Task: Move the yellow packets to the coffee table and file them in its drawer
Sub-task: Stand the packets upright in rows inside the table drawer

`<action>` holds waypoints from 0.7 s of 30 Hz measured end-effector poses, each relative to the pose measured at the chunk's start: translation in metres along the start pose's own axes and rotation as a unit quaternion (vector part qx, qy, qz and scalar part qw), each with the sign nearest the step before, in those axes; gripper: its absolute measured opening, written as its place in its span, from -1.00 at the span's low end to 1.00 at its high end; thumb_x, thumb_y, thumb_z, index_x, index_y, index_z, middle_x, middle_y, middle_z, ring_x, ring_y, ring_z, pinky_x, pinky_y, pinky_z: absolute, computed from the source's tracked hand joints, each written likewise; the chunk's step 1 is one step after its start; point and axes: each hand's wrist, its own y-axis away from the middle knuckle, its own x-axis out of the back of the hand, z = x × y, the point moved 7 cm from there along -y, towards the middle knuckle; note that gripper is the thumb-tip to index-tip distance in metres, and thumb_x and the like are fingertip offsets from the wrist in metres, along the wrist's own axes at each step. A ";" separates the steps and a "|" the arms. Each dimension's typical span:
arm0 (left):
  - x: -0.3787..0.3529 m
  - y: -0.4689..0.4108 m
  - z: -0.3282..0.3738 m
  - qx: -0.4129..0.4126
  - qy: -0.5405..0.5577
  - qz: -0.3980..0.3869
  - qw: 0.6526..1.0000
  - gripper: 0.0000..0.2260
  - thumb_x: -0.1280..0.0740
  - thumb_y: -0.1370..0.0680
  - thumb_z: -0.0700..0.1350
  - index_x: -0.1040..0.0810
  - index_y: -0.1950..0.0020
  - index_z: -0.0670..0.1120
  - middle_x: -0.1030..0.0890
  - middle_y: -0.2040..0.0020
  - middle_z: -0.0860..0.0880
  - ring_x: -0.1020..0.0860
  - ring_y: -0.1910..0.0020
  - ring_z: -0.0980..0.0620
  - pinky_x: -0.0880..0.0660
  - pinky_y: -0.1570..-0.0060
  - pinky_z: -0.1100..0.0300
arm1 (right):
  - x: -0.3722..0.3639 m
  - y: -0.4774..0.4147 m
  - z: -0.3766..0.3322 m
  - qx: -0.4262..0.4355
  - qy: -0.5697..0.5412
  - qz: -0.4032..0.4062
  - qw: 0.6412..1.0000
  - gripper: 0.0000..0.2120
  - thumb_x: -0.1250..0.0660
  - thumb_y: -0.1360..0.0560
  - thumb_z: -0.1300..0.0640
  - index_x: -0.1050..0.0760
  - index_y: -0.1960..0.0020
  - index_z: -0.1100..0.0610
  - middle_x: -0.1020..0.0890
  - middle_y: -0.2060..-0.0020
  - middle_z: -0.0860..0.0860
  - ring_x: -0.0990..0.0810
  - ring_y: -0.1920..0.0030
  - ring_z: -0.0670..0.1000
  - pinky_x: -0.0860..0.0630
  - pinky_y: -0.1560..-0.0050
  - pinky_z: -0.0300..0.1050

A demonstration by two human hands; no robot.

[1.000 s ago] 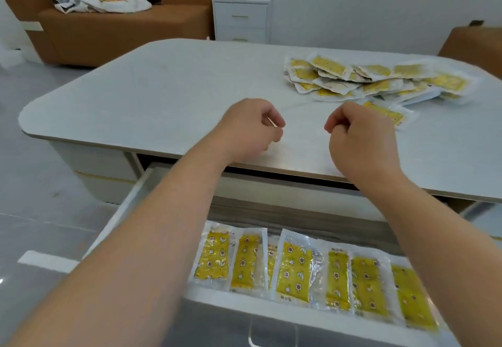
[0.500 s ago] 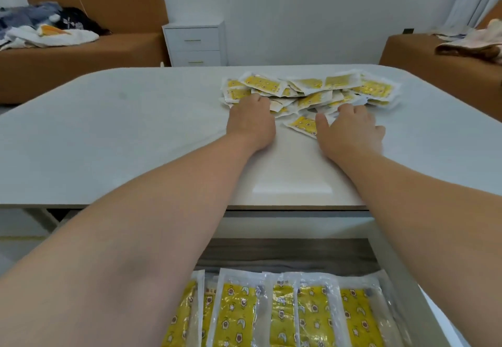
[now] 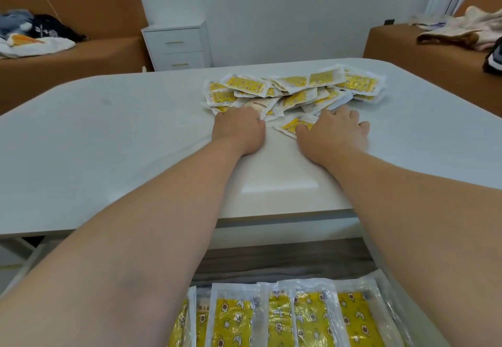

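A loose pile of yellow packets [image 3: 298,86] lies on the far right part of the white coffee table [image 3: 108,143]. My left hand [image 3: 239,129] rests at the pile's near left edge, fingers curled into the packets with the fingertips hidden. My right hand [image 3: 334,129] lies flat with spread fingers on the pile's near edge, its thumb beside a single packet [image 3: 289,125]. Below the tabletop the drawer [image 3: 285,259] stands open. A row of several yellow packets [image 3: 312,316] is filed side by side at its front.
A brown sofa [image 3: 81,59] with a heap of clothes [image 3: 35,37] stands at the back left, with a white bedside cabinet [image 3: 176,48] next to it. Another brown seat [image 3: 421,56] with clothes [image 3: 461,31] is at the right.
Both hands went from loose fists above the table's near edge forward onto the packet pile. Since half a second ago they have barely shifted; my view turned to face the pile.
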 end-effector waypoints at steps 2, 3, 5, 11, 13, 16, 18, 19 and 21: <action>0.002 0.005 0.000 0.008 -0.011 0.006 1.000 -0.67 -0.08 -0.62 0.04 -0.62 0.00 -0.02 -0.66 -0.05 -0.07 -0.56 -0.11 -0.15 -0.40 -0.07 0.00 | -0.001 0.000 0.003 -0.018 0.000 -0.010 1.000 -0.38 -0.06 -0.56 -0.26 -0.47 -0.35 0.18 -0.43 -0.30 0.18 -0.36 -0.33 0.21 -0.28 -0.29 0.17; 0.003 0.006 0.000 0.011 -0.016 0.012 1.000 -0.66 -0.08 -0.61 0.04 -0.63 0.02 -0.02 -0.67 -0.02 -0.07 -0.56 -0.09 -0.15 -0.38 -0.08 0.00 | -0.001 0.000 0.004 -0.025 0.001 -0.014 1.000 -0.37 -0.06 -0.56 -0.27 -0.48 -0.35 0.18 -0.42 -0.30 0.19 -0.36 -0.33 0.21 -0.28 -0.29 0.18; 0.006 0.009 -0.001 0.016 -0.027 0.027 0.999 -0.64 -0.09 -0.59 0.06 -0.66 0.06 -0.03 -0.67 0.05 -0.06 -0.55 -0.08 -0.13 -0.37 -0.09 0.00 | -0.001 0.000 0.007 -0.034 -0.004 -0.014 0.999 -0.36 -0.06 -0.55 -0.28 -0.47 -0.35 0.19 -0.41 -0.31 0.19 -0.35 -0.32 0.22 -0.28 -0.30 0.18; 0.021 0.027 0.003 0.058 -0.078 0.082 0.992 -0.44 -0.20 -0.54 0.39 -0.63 0.00 -0.10 -0.65 0.04 -0.11 -0.54 -0.12 -0.15 -0.35 0.09 0.04 | 0.004 0.002 0.006 -0.029 -0.061 -0.006 0.998 -0.43 -0.15 -0.53 -0.24 -0.37 -0.36 0.14 -0.45 -0.33 0.19 -0.38 -0.35 0.22 -0.29 -0.29 0.19; 0.024 0.031 0.002 0.078 -0.051 0.097 0.991 -0.39 -0.25 -0.48 0.44 -0.60 -0.13 -0.08 -0.64 -0.07 -0.10 -0.54 -0.17 -0.15 -0.41 0.01 0.02 | 0.006 0.002 0.007 -0.026 -0.100 -0.002 0.995 -0.46 -0.20 -0.53 -0.21 -0.36 -0.34 0.13 -0.49 -0.30 0.16 -0.41 -0.33 0.21 -0.31 -0.28 0.18; 0.022 0.031 -0.004 0.108 0.013 0.074 0.991 -0.37 -0.29 -0.46 0.43 -0.53 -0.25 -0.05 -0.61 -0.18 -0.10 -0.55 -0.21 -0.15 -0.46 -0.09 -0.01 | 0.009 0.003 0.011 -0.038 -0.189 -0.006 0.981 -0.57 -0.27 -0.50 -0.11 -0.32 -0.28 0.08 -0.58 -0.15 0.09 -0.51 -0.22 0.20 -0.40 -0.27 0.14; 0.022 0.034 -0.003 0.119 0.011 0.045 0.992 -0.40 -0.26 -0.51 0.40 -0.55 -0.27 -0.06 -0.56 -0.25 -0.11 -0.53 -0.24 -0.15 -0.47 -0.12 -0.02 | 0.010 0.005 0.015 -0.058 -0.268 -0.015 0.961 -0.62 -0.29 -0.47 -0.03 -0.29 -0.23 0.02 -0.58 -0.04 0.04 -0.58 -0.09 0.19 -0.51 -0.19 0.14; 0.024 0.036 0.000 0.122 0.001 0.036 0.992 -0.42 -0.24 -0.54 0.36 -0.56 -0.29 -0.07 -0.51 -0.29 -0.11 -0.51 -0.26 -0.15 -0.46 -0.13 -0.02 | 0.011 0.006 0.018 -0.069 -0.304 -0.014 0.950 -0.63 -0.29 -0.46 0.00 -0.28 -0.21 0.01 -0.57 -0.03 0.03 -0.59 -0.02 0.18 -0.55 -0.09 0.12; 0.030 0.045 0.008 0.117 -0.010 0.030 0.993 -0.54 -0.23 -0.61 0.21 -0.53 -0.32 -0.11 -0.45 -0.34 -0.13 -0.50 -0.26 -0.17 -0.45 -0.11 -0.02 | 0.013 0.009 0.023 -0.084 -0.354 -0.005 0.932 -0.67 -0.29 -0.46 0.07 -0.28 -0.18 0.01 -0.54 -0.01 0.02 -0.58 0.12 0.11 -0.52 0.12 0.02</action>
